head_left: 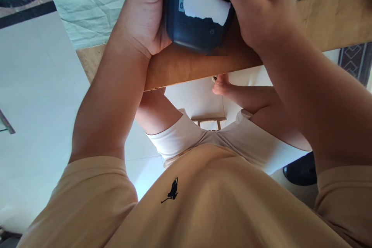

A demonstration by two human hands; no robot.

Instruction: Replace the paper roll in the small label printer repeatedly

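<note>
A dark blue label printer (190, 33) marked NIIMBOT is at the top middle, above the table's wooden edge. White paper (206, 6) with a ragged edge sticks out of its slot. My left hand (148, 7) is wrapped round the printer's left side, its fingertips out of view or hidden. On the other side, my right hand (250, 4) grips the printer, with the thumb at its upper right corner. The top of the printer and most of my fingers are cut off by the frame.
A pale green cloth (87, 4) covers the table, leaving its wooden edge (186, 66) bare. My legs are under the table. A dark patterned mat (353, 62) lies on the floor at the right.
</note>
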